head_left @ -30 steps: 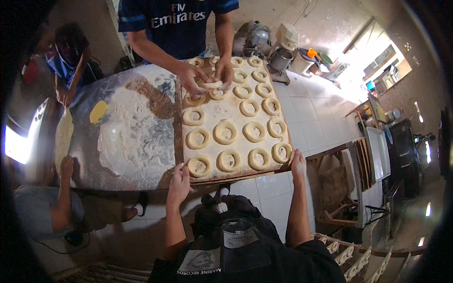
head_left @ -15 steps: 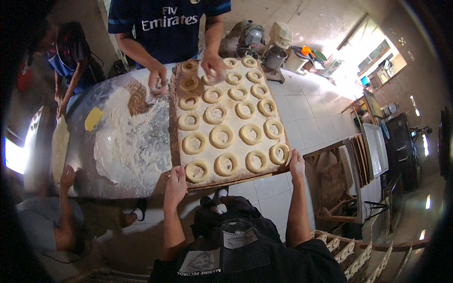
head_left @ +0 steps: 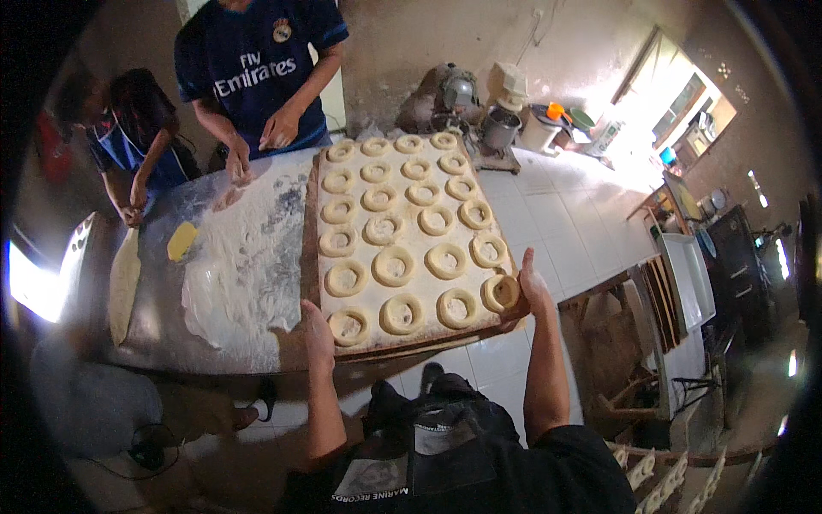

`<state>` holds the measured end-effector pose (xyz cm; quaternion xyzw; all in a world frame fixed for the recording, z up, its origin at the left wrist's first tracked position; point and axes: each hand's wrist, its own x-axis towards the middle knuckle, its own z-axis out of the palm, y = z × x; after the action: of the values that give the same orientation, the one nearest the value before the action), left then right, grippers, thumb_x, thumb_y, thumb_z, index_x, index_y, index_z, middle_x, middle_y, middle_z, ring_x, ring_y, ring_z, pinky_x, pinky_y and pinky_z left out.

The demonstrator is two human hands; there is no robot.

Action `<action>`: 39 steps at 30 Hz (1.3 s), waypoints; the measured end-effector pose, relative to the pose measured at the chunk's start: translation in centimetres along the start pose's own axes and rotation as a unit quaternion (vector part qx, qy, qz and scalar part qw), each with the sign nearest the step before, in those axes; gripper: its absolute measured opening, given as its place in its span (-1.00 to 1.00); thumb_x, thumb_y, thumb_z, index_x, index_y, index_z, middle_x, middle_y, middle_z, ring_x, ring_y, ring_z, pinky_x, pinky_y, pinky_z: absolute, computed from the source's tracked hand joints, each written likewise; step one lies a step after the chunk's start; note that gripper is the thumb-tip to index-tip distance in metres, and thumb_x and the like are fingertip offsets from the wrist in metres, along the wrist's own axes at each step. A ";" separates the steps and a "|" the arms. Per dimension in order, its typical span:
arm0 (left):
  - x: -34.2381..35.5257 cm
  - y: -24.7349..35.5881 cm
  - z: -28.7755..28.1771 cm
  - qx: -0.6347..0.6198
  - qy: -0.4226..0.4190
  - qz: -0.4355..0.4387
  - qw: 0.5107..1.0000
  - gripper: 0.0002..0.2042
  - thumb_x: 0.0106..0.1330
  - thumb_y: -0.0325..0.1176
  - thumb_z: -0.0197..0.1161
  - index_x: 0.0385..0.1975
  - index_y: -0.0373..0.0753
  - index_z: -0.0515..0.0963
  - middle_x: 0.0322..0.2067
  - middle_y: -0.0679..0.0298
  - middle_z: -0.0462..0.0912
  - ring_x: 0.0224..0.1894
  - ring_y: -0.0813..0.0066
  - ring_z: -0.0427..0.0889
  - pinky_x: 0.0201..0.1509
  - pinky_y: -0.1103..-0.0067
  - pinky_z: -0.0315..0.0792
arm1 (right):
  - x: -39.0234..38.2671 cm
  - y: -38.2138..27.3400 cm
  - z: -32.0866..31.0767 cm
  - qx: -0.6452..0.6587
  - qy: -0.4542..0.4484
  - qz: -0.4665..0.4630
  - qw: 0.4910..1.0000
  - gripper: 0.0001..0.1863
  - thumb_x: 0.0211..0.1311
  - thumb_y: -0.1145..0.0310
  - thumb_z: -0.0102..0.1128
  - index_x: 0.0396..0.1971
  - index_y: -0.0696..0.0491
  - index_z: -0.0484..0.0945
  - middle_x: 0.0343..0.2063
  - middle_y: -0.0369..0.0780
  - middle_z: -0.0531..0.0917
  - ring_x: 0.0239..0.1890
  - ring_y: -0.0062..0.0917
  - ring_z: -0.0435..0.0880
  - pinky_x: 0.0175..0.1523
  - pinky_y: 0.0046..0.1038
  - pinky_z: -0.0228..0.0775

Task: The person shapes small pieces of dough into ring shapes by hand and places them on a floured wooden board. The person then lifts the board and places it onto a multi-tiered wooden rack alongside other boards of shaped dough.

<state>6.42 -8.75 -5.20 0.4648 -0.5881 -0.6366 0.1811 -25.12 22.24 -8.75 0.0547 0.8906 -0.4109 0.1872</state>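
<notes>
Your left hand (head_left: 318,336) grips the near left corner of the wooden board (head_left: 310,224), fingers closed on its edge; your right hand (head_left: 530,287) clasps the near right corner the same way; the board carries rows of raw dough rings (head_left: 393,265) and sits over the floured bench (head_left: 231,265), its near edge jutting past the bench rim; across the bench a person in a dark shirt (head_left: 257,68) stands, hands off the board; a yellow scraper (head_left: 181,241) lies on the bench to the left.

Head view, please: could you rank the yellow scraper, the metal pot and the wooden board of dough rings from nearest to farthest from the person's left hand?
1. wooden board, gripped at its near-left corner by the left hand.
2. yellow scraper, farther left on the floured table.
3. metal pot, far right beyond the board.
</notes>
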 end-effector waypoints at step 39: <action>-29.3 1.9 45.7 -0.157 0.195 0.452 0.856 -0.19 0.32 -0.05 0.07 0.35 -0.48 -0.13 0.34 -0.15 0.03 0.39 0.06 0.05 0.46 0.33 -0.11 | 21.3 -27.4 0.3 0.051 -0.735 -0.268 0.620 0.13 0.13 -0.57 -0.39 0.12 0.33 0.37 0.08 -0.02 0.51 0.09 -0.25 0.49 0.24 -0.27 0.25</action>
<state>-16.24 40.13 1.97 0.2277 -0.5787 -0.4647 0.6303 -51.55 2.84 2.51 -0.4975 0.4086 -0.3908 0.6579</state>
